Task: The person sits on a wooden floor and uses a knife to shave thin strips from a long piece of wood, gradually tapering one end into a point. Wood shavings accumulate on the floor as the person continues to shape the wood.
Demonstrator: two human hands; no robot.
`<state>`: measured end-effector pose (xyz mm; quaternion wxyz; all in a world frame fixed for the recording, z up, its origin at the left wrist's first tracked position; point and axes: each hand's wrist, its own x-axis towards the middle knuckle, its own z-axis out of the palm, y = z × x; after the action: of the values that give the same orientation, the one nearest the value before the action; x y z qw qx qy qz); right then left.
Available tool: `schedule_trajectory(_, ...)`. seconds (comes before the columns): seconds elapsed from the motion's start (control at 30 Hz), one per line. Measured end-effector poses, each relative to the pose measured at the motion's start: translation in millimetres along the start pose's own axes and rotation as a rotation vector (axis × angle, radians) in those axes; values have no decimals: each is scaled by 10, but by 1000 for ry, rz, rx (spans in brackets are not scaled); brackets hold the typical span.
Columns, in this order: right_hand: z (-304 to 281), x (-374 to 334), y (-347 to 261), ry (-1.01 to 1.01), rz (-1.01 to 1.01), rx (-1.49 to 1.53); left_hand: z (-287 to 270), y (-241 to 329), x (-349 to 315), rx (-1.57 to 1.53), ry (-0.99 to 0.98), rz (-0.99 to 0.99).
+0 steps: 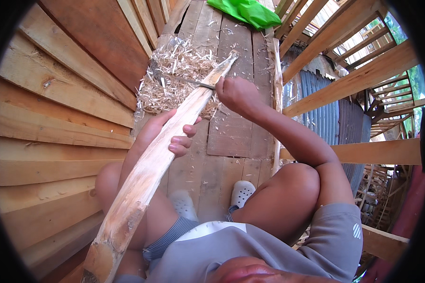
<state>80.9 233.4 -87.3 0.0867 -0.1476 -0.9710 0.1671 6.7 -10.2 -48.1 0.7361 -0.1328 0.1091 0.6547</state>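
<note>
A long pale piece of wood (160,148), stripped of bark along much of its length, slants from beside my body up to the floor ahead. Its far end narrows and looks rough. My left hand (183,141) grips it from below near the middle, fingers curled over its right edge. In my right hand (238,95), closed in a fist, is a long knife (200,84). The dark blade lies across the wood toward its far end and points left over the shavings. The knife's handle is hidden inside my fist.
A heap of wood shavings (172,94) lies on the plank floor (229,139) beyond my hands. Overlapping boards (56,122) wall the left side. Wooden rails (354,89) run along the right, with corrugated metal sheets (321,113) beyond. A green plastic bag (248,12) lies at the far end.
</note>
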Motion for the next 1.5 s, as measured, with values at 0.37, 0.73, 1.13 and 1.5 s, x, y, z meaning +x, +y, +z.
schedule_trajectory(0.37, 50, 55, 104, 82, -40, -1, 3, -67, -81, 30, 11, 27)
schedule_trajectory(0.73, 162, 194, 722, -48, 212, 11, 67, -56, -70, 34, 49, 4)
schedule_trajectory(1.13, 83, 9, 64, -51, 167, 26, -35, 76, -20, -6, -59, 4)
schedule_trajectory(1.5, 136, 171, 149, -54, 88, 42, -9, 83, -60, 8, 31, 0)
